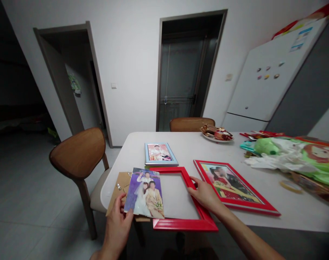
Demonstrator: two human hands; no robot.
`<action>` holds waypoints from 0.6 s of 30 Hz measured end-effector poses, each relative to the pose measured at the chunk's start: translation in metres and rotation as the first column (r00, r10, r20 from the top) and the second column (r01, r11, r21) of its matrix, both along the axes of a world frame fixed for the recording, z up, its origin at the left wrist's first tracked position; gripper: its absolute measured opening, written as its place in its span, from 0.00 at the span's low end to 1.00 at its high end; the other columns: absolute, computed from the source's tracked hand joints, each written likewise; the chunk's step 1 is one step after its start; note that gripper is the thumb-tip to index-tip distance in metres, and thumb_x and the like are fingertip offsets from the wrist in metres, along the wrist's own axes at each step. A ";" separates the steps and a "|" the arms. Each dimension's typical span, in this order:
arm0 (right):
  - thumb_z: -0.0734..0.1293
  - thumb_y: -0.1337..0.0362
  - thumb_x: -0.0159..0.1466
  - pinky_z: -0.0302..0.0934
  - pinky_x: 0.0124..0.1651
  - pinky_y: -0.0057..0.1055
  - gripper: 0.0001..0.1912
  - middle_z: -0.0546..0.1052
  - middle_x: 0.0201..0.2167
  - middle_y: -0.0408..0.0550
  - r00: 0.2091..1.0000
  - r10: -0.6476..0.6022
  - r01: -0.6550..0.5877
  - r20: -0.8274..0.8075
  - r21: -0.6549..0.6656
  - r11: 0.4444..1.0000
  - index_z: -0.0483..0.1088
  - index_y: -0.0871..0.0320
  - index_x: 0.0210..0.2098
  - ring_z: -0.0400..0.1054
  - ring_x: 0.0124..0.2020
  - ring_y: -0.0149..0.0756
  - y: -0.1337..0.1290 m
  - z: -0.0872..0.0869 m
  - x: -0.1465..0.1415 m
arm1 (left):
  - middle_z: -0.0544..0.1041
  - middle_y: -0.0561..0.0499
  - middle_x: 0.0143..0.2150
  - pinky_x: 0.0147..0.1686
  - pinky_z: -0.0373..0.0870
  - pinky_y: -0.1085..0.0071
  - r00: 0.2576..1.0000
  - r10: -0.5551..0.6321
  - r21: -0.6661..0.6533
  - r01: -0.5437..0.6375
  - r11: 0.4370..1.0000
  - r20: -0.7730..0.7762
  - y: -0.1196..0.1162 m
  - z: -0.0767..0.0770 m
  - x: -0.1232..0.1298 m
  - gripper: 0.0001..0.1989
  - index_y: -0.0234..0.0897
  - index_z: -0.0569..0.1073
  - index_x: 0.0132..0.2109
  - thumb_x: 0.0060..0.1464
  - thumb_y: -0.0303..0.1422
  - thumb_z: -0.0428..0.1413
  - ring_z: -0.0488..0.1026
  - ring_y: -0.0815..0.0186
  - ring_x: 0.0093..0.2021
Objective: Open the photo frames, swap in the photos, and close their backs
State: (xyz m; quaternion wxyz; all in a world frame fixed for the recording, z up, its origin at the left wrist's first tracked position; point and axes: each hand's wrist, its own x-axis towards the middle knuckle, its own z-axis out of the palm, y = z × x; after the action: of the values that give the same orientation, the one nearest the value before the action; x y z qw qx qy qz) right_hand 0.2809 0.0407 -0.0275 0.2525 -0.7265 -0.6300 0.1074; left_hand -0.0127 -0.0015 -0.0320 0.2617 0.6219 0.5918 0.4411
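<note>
My left hand [118,213] grips a wedding photo [144,195] by its lower left edge. The photo overlaps the left side of an empty-centred red picture frame [185,224]. My right hand [202,193] is closed around that frame's right side. Under the photo, a brown backing board [116,187] with small metal clips pokes out on the left. Beyond the red frame lies a blue picture frame [146,159] with a photo in it. To the right, a second red picture frame [264,209] holds another photo and lies flat, close to my right wrist.
The white table [183,146] carries a plate of wrapped items [217,133] at the back. Plastic bags [286,150] and a tape roll [290,186] lie on the right. One wooden chair [79,155] stands left, another chair [191,124] behind. A fridge [264,72] is back right.
</note>
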 end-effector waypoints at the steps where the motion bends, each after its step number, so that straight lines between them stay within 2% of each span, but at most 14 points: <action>1: 0.57 0.64 0.52 0.57 0.36 0.29 0.25 0.74 0.33 0.56 0.999 -0.002 0.002 0.041 0.007 1.000 0.62 0.67 0.49 0.68 0.33 0.39 0.000 -0.001 0.000 | 0.72 0.49 0.34 0.30 0.68 0.67 0.999 -0.002 -0.008 0.001 1.000 -0.050 -0.001 -0.001 -0.001 0.20 0.35 0.60 0.48 0.47 0.35 0.48 0.72 0.63 0.29; 4: 0.56 0.64 0.53 0.57 0.40 0.31 0.25 0.73 0.38 0.58 0.992 0.002 -0.006 0.130 0.026 1.000 0.62 0.68 0.49 0.67 0.37 0.41 0.000 -0.004 0.000 | 0.73 0.49 0.34 0.32 0.68 0.66 0.972 -0.033 0.013 0.037 0.999 -0.233 -0.003 0.002 0.001 0.18 0.35 0.61 0.48 0.48 0.33 0.47 0.72 0.62 0.30; 8: 0.57 0.65 0.53 0.56 0.43 0.31 0.24 0.72 0.41 0.57 0.986 0.023 -0.029 0.165 0.033 0.999 0.63 0.66 0.48 0.66 0.40 0.40 0.001 -0.009 0.001 | 0.73 0.46 0.36 0.36 0.67 0.64 0.910 -0.019 0.093 0.063 0.994 -0.414 -0.003 0.002 0.002 0.17 0.36 0.64 0.46 0.46 0.32 0.47 0.71 0.58 0.38; 15: 0.57 0.65 0.53 0.56 0.43 0.30 0.20 0.72 0.39 0.55 0.982 0.028 -0.032 0.189 0.018 0.999 0.65 0.63 0.45 0.66 0.39 0.38 0.000 -0.012 0.003 | 0.72 0.44 0.38 0.39 0.66 0.63 0.841 -0.037 0.076 0.092 0.993 -0.539 -0.002 0.001 -0.002 0.17 0.32 0.64 0.46 0.47 0.30 0.46 0.69 0.58 0.40; 18: 0.58 0.65 0.53 0.55 0.45 0.33 0.19 0.71 0.39 0.56 0.981 0.026 -0.045 0.190 0.099 0.994 0.67 0.64 0.42 0.64 0.40 0.40 -0.004 -0.005 -0.003 | 0.72 0.43 0.37 0.39 0.66 0.61 0.822 -0.035 0.084 0.101 0.991 -0.568 -0.002 0.005 -0.001 0.16 0.32 0.65 0.45 0.48 0.31 0.46 0.68 0.57 0.40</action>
State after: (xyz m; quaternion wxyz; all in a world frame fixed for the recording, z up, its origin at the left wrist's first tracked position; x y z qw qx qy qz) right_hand 0.2776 0.0367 -0.0323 0.2269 -0.7081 -0.6686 0.0100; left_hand -0.0138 -0.0031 -0.0266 0.0555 0.7587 0.5948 0.2597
